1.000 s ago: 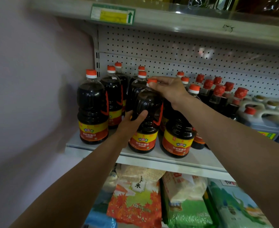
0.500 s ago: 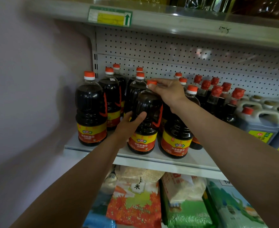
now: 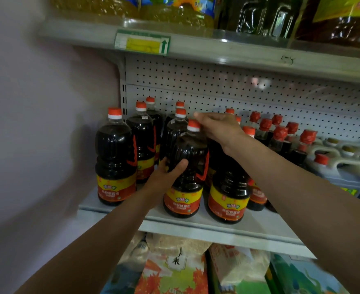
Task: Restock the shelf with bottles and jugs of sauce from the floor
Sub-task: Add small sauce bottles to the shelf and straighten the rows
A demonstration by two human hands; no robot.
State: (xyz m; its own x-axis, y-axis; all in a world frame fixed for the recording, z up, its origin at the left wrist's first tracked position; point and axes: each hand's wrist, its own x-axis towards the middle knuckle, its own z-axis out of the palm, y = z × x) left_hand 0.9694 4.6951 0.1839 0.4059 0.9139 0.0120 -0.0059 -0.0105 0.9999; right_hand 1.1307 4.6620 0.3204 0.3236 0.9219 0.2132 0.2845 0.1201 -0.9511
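Note:
A dark sauce bottle (image 3: 187,166) with an orange cap and a red-yellow label stands on the grey shelf (image 3: 259,225), near its front edge. My left hand (image 3: 164,175) grips its body from the left, thumb across the front. My right hand (image 3: 217,128) lies at the cap, fingers stretched out just above it, and the cap shows in full. Matching bottles stand around it: one at the far left (image 3: 115,158), one to its right (image 3: 228,196), and several behind.
Smaller red-capped bottles (image 3: 278,134) and white-handled jugs (image 3: 340,170) fill the shelf's right part. Oil jugs stand on the shelf above (image 3: 217,49). Bags of rice (image 3: 175,268) lie below. A plain wall closes the left side.
My right hand's fingers have loosened from the cap and now lie over it. The view has tilted up. The bottle and my left hand stay in place.

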